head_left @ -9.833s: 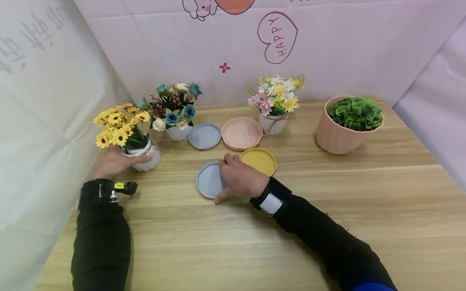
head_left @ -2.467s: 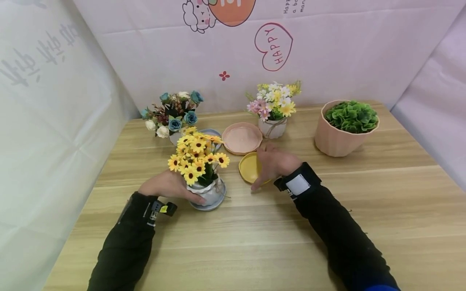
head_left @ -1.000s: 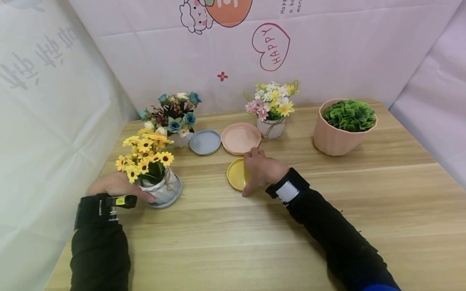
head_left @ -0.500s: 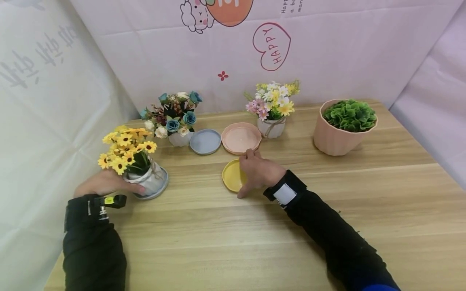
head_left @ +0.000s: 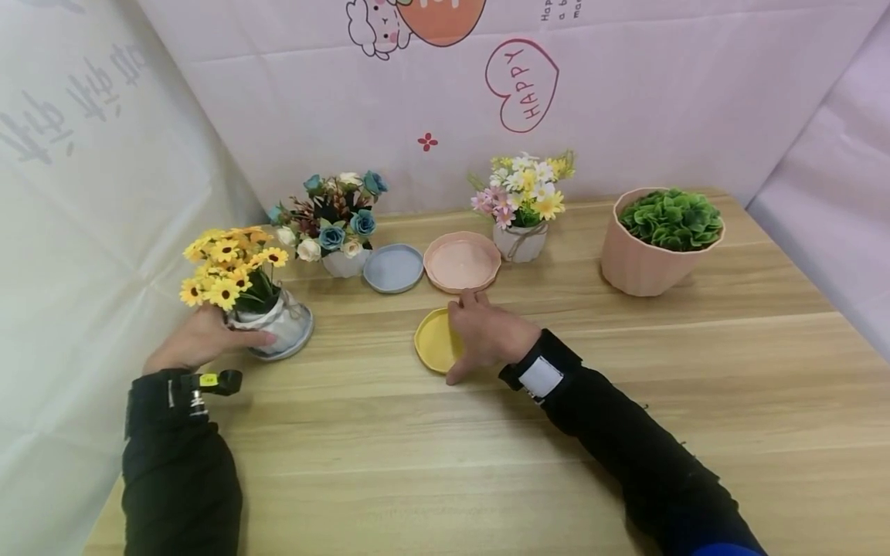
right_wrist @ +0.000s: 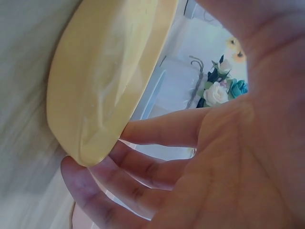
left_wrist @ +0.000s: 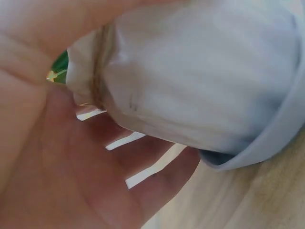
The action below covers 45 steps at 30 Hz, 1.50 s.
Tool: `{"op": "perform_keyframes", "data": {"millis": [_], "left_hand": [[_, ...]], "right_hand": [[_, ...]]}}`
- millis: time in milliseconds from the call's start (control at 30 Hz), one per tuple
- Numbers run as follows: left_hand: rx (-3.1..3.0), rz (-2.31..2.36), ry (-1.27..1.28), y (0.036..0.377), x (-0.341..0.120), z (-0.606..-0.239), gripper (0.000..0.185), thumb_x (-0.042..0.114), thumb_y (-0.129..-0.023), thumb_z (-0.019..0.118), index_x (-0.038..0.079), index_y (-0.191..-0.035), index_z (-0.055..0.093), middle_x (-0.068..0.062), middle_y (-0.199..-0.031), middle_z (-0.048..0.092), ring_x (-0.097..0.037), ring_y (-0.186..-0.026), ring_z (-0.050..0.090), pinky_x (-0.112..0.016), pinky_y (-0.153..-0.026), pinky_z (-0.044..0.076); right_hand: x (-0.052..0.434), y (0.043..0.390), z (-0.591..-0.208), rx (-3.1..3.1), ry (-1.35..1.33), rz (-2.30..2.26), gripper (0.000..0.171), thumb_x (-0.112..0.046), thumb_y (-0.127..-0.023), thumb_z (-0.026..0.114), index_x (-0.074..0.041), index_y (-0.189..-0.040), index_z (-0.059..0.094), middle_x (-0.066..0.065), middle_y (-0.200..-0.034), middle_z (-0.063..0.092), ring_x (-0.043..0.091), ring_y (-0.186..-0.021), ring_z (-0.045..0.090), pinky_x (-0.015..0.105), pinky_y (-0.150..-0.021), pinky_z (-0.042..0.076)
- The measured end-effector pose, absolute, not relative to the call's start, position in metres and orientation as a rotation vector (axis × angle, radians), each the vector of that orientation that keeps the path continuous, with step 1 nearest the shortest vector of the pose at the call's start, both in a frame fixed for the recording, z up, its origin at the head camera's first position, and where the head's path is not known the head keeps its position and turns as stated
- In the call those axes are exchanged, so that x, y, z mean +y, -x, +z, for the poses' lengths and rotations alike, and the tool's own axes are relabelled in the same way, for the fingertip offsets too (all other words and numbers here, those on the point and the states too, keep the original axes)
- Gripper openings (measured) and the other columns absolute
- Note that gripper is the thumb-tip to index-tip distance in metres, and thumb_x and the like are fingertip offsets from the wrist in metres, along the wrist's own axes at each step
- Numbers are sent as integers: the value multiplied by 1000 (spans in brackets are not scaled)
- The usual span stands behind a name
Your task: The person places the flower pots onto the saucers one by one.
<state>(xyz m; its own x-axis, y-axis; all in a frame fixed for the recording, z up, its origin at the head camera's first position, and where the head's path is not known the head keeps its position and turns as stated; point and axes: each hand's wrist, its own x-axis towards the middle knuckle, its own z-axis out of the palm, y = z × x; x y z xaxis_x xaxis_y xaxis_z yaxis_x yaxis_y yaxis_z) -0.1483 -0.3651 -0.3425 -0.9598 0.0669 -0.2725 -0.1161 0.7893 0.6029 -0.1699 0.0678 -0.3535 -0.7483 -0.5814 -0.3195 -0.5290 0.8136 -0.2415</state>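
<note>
Gripping the yellow-flower pot (head_left: 278, 318), sitting in a blue saucer (head_left: 295, 350), with the left hand (head_left: 198, 341); grasping the yellow saucer (head_left: 434, 341) near the pink saucer (head_left: 462, 261) with the right hand (head_left: 490, 333); seemingly leaving three pots (head_left: 643, 262) unpaired.

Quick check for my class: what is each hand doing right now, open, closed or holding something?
Left hand: holding the white pot of yellow flowers.
Right hand: gripping the yellow saucer by its edge.
</note>
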Motion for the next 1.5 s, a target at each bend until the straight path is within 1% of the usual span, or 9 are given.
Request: {"op": "perform_keyframes", "data": {"millis": [333,433,567,700,833,933,1233,1367,1500], "left_hand": [[2714,958,15,154,-361,-338,106,51,-93,78,3,-167,19,-31,-162,40,-51,-150,37,-71,-122,30],[2697,849,-32,145,-351,-320,81,46,-99,73,-2,-156,40,-28,-147,57,-41,-129,59,-54,-108,52],[2697,657,-109,131,-331,-292,38,39,-102,68,1,-100,69,-6,-82,67,-11,-73,56,-24,-62,48],[2741,472,-165,121,-308,-273,44,42,-103,65,9,-73,64,5,-59,46,-11,-54,44,-26,-51,40],[2730,527,-246,120,-287,-271,56,47,-105,62,-5,-124,66,-25,-112,75,-41,-102,72,-48,-85,62],[2685,656,-261,131,-275,-282,81,53,-105,60,-7,-155,38,-35,-154,50,-52,-140,51,-65,-111,49],[2564,1089,114,185,-241,-341,131,67,-97,65,8,-160,-34,-28,-173,-17,-50,-162,-1,-66,-130,13],[2591,1270,285,210,-228,-354,127,60,-98,66,5,-162,-30,-27,-174,-19,-44,-164,-3,-61,-134,10],[2656,1642,309,239,-220,-372,114,40,-94,79,13,-170,-2,-17,-178,9,-31,-165,15,-46,-136,18]], "right_hand": [[69,169,-353,2613,828,-199,114,-55,-79,90,9,-157,37,26,-152,38,40,-138,39,48,-116,48],[69,168,-352,2613,824,-210,114,-54,-79,90,9,-157,37,25,-152,38,40,-139,39,48,-116,48],[69,168,-349,2615,820,-213,114,-54,-79,90,10,-157,37,25,-152,36,40,-139,38,47,-116,48],[70,168,-347,2619,822,-198,114,-54,-80,90,10,-157,37,25,-152,37,40,-139,38,47,-117,48],[70,167,-347,2620,836,-191,114,-54,-80,90,10,-157,37,26,-152,38,40,-137,40,48,-116,48],[69,167,-348,2621,842,-183,115,-55,-79,90,11,-157,37,26,-152,39,40,-136,40,48,-115,48],[66,167,-355,2609,855,-199,115,-56,-78,91,10,-156,39,26,-151,39,41,-138,40,48,-115,49],[66,167,-356,2619,845,-183,115,-58,-77,91,8,-156,40,25,-151,40,40,-138,41,47,-115,50],[67,166,-355,2635,841,-173,113,-58,-76,92,7,-154,43,24,-150,41,38,-134,43,45,-113,51]]}}
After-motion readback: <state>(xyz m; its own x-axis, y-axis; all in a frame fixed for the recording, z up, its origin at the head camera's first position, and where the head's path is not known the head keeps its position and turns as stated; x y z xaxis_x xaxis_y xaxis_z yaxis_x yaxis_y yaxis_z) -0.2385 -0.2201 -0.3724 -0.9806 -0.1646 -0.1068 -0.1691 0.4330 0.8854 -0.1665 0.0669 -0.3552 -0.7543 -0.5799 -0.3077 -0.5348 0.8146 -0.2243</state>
